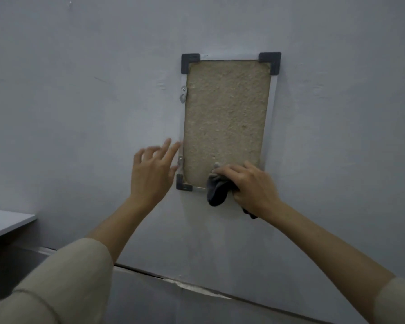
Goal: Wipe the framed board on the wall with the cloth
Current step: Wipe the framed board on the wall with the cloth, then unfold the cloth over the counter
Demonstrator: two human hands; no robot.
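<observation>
Evidently soft and light, the dark grey cloth [216, 190] bunches in the right hand [253, 185], which grips it against the rough, stiff framed cork board [227, 118] near its bottom edge, while the left hand [153, 170], fingers spread, steadies the left frame edge.

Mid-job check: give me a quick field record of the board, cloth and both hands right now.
board: tan framed board on the grey wall, dark corner caps
cloth: dark grey cloth, bunched, over the board's bottom edge
right hand: right hand grips the cloth against the board's lower right area
left hand: left hand fingers spread, fingertips at the frame's lower left edge
other: grey tabletop at far left
</observation>
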